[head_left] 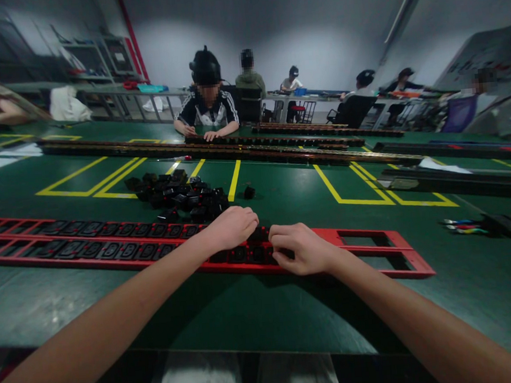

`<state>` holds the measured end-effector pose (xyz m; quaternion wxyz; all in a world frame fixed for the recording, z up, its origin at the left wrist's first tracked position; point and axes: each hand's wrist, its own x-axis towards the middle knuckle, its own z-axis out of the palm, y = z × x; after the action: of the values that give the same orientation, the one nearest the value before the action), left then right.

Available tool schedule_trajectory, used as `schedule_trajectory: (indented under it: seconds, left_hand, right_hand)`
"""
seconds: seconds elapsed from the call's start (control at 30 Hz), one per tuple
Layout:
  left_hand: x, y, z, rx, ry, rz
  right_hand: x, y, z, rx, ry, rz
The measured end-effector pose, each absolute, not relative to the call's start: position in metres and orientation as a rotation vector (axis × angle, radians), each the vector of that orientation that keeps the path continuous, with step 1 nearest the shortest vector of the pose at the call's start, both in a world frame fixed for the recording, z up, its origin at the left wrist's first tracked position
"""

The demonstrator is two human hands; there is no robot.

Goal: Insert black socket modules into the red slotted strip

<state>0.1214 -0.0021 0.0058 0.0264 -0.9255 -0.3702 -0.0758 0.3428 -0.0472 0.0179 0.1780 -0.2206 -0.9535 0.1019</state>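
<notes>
Two long red frames (365, 239) lie side by side across the green table, most of their slots filled with black socket modules (110, 250). My left hand (231, 226) rests knuckles-up on the frames, fingers curled over a black module at its tips. My right hand (302, 248) presses down right beside it, fingers bent on the near frame where the filled slots end. What sits under either palm is hidden. Slots to the right of my hands are empty. A heap of loose black modules (178, 196) lies just behind the frames.
Yellow lines (234, 178) mark boxes on the table. Long dark strips (243, 148) run across the far side, where a seated person (208, 104) works. More people sit further back. Coloured small tools (462, 226) lie at the right.
</notes>
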Motion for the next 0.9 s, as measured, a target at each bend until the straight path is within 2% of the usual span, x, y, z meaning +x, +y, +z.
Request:
schedule_trajectory:
  seconds: [0.67,0.9]
  left_hand:
    - [0.1221,-0.0060,0.0101,-2.852,-1.137,-0.207]
    - [0.1227,-0.0112,0.0141,-2.877,-1.240,-0.287]
  right_hand:
    - [0.3456,-0.0437,0.0176,-0.625,-2.681,0.326]
    - [0.3456,-0.0387,0.0106,-0.890,-2.468,0.134]
